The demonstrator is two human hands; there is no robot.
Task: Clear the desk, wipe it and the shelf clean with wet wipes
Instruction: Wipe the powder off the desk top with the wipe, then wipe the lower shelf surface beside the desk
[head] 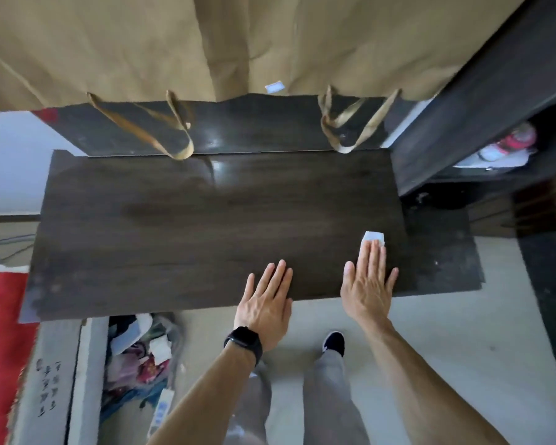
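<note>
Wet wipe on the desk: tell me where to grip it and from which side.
The wet wipe lies flat on the desk, only its far end showing past the straight fingers of the right hand. Probably pinch that free end from above.

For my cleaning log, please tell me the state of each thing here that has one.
right hand: open, flat, pressing wet wipe
left hand: open, flat on desk edge
wet wipe: folded, lying on desk
desk: cleared except wet wipe
box: open, full, on floor
</note>
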